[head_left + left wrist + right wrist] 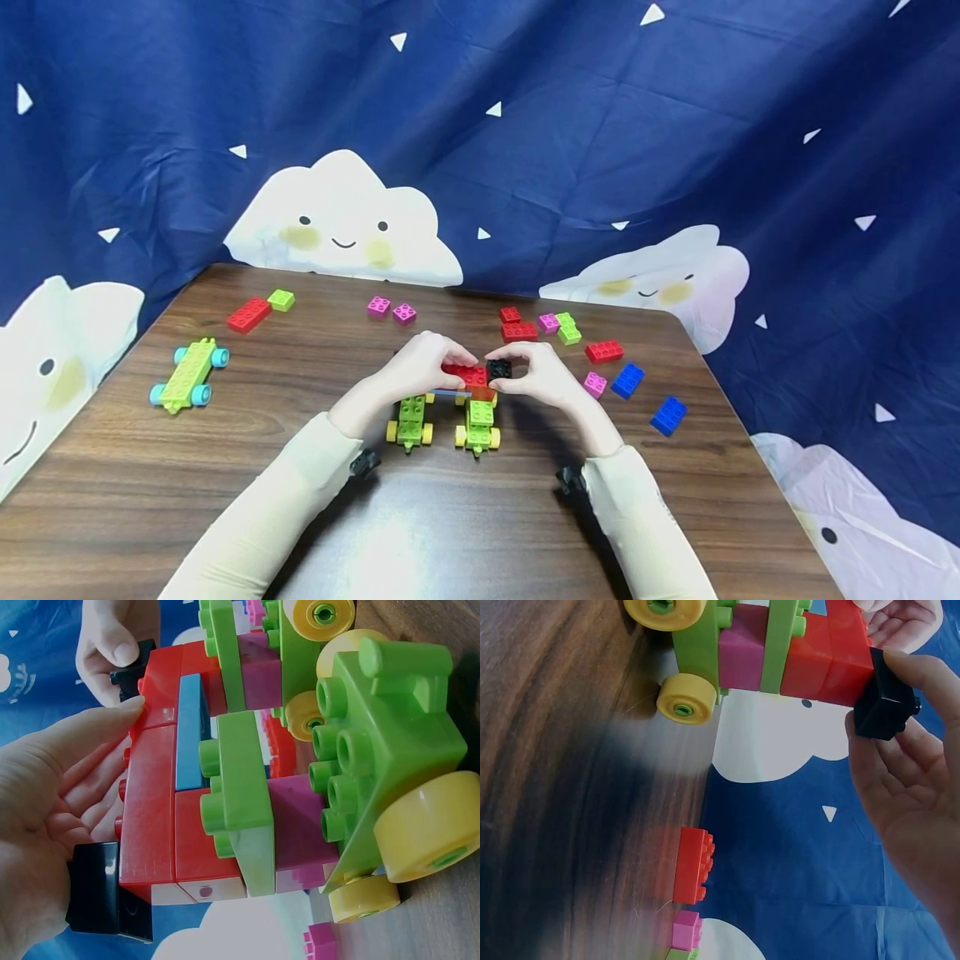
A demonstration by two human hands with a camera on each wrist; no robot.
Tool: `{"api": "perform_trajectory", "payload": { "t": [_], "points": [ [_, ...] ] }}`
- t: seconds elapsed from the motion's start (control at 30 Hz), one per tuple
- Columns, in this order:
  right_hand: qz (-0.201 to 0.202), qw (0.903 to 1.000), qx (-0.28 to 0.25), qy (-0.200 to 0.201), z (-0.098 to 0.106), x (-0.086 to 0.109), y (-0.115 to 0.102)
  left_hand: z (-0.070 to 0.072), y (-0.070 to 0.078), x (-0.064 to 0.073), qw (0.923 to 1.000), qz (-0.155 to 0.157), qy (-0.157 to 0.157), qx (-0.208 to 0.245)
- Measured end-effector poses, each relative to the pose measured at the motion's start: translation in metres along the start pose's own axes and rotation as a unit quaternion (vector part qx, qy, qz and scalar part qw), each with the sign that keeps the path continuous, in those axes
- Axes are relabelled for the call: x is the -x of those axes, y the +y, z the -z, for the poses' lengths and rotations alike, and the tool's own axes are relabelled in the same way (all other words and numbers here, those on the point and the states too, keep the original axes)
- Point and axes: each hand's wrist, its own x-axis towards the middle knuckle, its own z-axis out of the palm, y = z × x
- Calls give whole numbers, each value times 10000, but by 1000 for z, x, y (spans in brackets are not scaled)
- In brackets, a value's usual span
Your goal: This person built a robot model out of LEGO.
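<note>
At the middle of the table stands a block build on two light-green wheeled bases, each with yellow wheels. Magenta bricks, green bricks, red bricks and a blue piece are stacked above them. My left hand grips the top red layer, thumb on its near side, palm over the studs. One black brick sits at that layer's left end, under the palm. My right hand pinches another black brick between thumb and fingers at the right end.
A green chassis with light-blue wheels stands at left. Behind it lie a red brick and a green brick. Magenta bricks lie at the back. Red, green, magenta and blue bricks are scattered at right.
</note>
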Motion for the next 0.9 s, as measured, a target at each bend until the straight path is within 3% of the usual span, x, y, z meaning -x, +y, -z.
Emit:
{"api": "perform_trajectory", "payload": {
  "t": [0.47,0.9],
  "points": [
    [-350,9994,13,-37,-3,-1,-2,1,1,1,10000,29,10,29],
    [-309,9995,6,-99,1,-1,-6,2,-1,-2,9999,35,-54,94]
  ]
}}
